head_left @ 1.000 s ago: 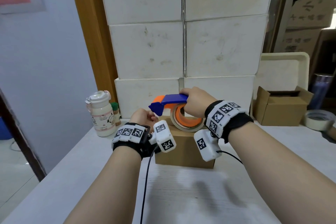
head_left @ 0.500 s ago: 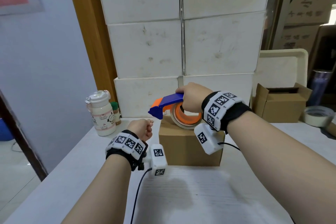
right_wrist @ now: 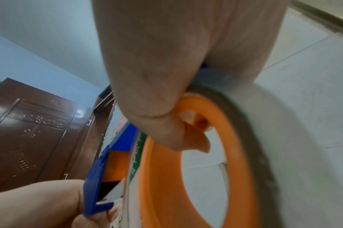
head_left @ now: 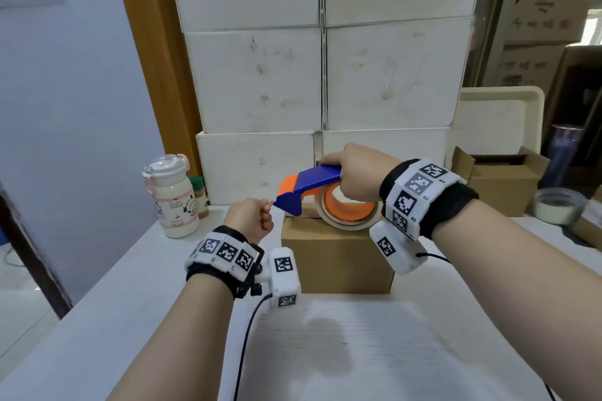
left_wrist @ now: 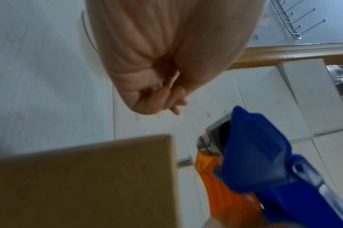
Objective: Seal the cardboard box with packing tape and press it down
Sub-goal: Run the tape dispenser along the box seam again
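Brown cardboard box [head_left: 335,257] sits closed on the white table [head_left: 358,352], near the person, its long axis running left to right. Resting over its top is the blue-and-orange tape dispenser [head_left: 312,187], cutter nose pointing left past the box's left edge, with the tape roll [head_left: 348,212] above the box's middle. The right hand [head_left: 356,174] wraps the dispenser's handle, thumb hooked through the orange core. The left hand [head_left: 252,218] hangs just off the nose, left of the box, fingers curled with thumb and forefinger pinched; whether a tape end is between them is too blurred to tell. Judging by this, the tape must be drawn from the nose and laid along the top, so the left hand is the nearer one. Behind stand white cartons [head_left: 322,75] and a bottle [head_left: 172,197].
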Available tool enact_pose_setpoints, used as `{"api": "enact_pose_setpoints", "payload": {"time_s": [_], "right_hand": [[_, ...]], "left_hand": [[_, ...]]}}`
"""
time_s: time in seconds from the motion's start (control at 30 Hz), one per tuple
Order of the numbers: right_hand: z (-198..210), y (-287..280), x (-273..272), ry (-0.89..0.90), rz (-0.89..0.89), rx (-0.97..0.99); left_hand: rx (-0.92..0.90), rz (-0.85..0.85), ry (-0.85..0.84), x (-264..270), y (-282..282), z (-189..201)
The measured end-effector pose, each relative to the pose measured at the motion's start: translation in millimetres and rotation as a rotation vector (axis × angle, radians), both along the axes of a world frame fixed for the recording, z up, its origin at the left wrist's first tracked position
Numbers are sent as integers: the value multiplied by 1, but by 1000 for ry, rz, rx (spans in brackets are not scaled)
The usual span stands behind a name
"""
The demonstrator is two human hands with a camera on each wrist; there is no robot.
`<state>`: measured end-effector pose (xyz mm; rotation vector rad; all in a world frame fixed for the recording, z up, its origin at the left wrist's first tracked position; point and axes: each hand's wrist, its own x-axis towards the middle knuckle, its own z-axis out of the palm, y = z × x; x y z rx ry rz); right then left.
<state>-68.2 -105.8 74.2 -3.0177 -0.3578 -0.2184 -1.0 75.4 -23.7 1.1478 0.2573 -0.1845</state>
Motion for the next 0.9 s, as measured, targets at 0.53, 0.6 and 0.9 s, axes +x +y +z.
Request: {"api": "enact_pose_setpoints", "payload": {"time_s": [0.53, 0.6, 0.9], "right_hand": [[2, -8, 4, 39, -34, -98], [2, -6, 5, 41, -39, -97], [-3, -1, 6, 28, -70, -56]], "left_hand": [[-5, 41, 0, -9, -15, -29], [23, 45, 5, -11, -17, -31], [138, 38, 11, -21, -23, -42]]}}
